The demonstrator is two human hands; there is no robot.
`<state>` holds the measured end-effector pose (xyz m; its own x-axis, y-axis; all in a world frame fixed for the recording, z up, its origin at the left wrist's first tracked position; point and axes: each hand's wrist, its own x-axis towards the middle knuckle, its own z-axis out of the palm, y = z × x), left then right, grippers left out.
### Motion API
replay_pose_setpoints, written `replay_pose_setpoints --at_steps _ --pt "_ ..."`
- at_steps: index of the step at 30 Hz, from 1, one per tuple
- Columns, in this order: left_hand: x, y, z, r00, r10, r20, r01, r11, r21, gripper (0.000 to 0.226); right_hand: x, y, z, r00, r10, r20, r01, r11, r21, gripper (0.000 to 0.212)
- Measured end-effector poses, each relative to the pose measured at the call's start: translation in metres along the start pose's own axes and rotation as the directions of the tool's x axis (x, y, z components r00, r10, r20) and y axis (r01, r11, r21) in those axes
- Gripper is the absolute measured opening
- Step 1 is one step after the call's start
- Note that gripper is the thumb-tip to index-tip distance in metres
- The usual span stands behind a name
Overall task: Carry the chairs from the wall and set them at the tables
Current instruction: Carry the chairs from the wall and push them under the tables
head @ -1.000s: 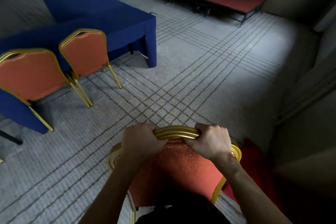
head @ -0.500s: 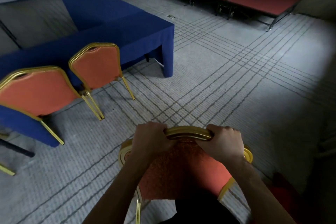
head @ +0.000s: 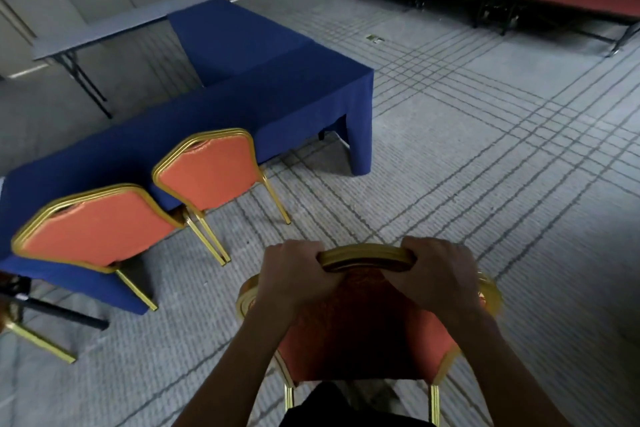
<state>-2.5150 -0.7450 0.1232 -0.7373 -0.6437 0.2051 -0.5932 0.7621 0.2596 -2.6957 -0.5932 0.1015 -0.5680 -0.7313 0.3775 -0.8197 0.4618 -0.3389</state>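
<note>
- A first set chair (head: 97, 236) stands at the far left, its orange back toward the camera and its front tucked under the blue cloth.
- Just beside it is a second set chair (head: 211, 177), facing the same way along the same edge.
- The blue-clothed desk (head: 277, 104) runs diagonally up to a corner on the right. The stretch of edge between the second chair and that corner has no chair at it, so it is probably the next place.
- The left hand (head: 294, 279) is clenched over the gold top rail, with its fingers (head: 304, 250) wrapped over the front.
- The carried chair (head: 363, 329) is directly in front of the person, between both arms, and well apart from the desk (whether its legs are off the carpet (head: 485, 149) I cannot tell). Its top rail runs left to right and its backrest faces the camera.
- The right hand (head: 436, 274) grasps the same rail in the same way.
- The open spot lies ahead and to the left, so the left hand is the nearer one. The chair needs to swing leftward until its rail is parallel to the desk edge.
</note>
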Motion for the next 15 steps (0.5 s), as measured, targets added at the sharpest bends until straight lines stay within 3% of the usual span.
replay_pose_setpoints --at_steps 6,9,15 --pt "0.088 -0.023 0.034 0.988 -0.037 -0.152 0.029 0.998 -0.050 0.050 0.105 0.022 0.048 0.991 -0.129 -0.023 0.130 0.991 0.029 0.048" --pt "0.187 -0.059 0.059 0.980 -0.113 -0.166 0.104 0.993 -0.062 0.052 0.207 0.033 0.098 0.986 -0.167 -0.014 0.167 0.986 -0.016 0.050" --pt "0.281 -0.093 0.069 0.986 -0.143 -0.090 0.139 0.989 -0.054 0.064 0.299 0.032 0.127 0.988 -0.095 0.118 0.103 0.993 -0.056 0.056"
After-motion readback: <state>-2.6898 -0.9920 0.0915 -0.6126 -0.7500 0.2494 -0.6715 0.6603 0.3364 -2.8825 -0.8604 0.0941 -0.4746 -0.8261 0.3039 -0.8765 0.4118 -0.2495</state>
